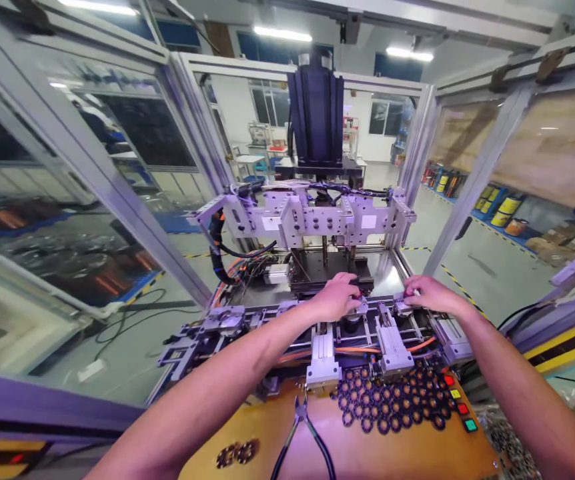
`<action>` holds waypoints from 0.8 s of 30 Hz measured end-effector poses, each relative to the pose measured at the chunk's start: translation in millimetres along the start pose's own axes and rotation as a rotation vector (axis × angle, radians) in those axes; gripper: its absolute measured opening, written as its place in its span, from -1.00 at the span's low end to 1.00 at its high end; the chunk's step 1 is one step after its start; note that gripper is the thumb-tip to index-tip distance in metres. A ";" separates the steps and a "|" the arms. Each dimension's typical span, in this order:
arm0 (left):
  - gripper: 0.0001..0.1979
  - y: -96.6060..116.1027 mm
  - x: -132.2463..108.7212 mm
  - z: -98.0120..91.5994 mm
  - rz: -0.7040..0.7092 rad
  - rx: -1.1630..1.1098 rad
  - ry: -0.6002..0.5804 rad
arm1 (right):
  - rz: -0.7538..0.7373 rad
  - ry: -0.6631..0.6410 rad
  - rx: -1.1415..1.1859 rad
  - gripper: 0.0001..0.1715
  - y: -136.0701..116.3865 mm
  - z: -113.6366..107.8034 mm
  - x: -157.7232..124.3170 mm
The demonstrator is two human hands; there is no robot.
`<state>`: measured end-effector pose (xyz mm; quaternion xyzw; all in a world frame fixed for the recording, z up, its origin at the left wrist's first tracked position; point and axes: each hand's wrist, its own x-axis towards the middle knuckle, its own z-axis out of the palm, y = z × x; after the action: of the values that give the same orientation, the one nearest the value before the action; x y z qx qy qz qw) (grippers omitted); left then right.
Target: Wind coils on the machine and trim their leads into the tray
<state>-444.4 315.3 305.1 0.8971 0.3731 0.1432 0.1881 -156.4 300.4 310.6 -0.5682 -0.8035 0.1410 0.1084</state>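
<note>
My left hand point(338, 297) reaches over the machine's front row of fixtures, its fingers curled down at a metal holder point(360, 307). Whatever those fingers grip is hidden beneath them. Farther right, my right hand point(428, 295) is closed at another fixture block point(404, 307), with something small and dark at its fingertips that I cannot make out. Below both hands, pneumatic slide blocks point(395, 350) stand along the front. Many dark ring-shaped parts with copper-coloured centres point(392, 400) lie in a cluster on the orange worktop point(327, 443).
Pliers point(301, 417) with dark handles lie open on the worktop, left of the rings. Two separate ring parts point(237, 453) lie farther left. Coloured push buttons point(462, 408) line the right edge. A press head point(317, 220) hangs behind my hands; aluminium frame posts point(187, 180) surround the machine.
</note>
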 end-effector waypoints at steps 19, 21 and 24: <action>-0.89 -39.5 -366.8 150.1 -0.480 -0.003 0.456 | -0.643 0.031 0.200 -0.93 -258.7 291.4 -92.7; -0.87 -36.0 -371.2 153.3 -0.509 0.024 0.540 | -0.587 0.114 0.169 -0.87 -239.1 281.2 -101.7; -0.80 -23.8 -390.2 159.6 -0.537 0.091 0.699 | -0.453 0.249 0.106 -0.80 -185.3 254.6 -124.2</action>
<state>-661.1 11.7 107.3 0.6734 0.6402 0.3672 0.0414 -363.9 98.5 135.2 -0.3805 -0.8821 0.0839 0.2648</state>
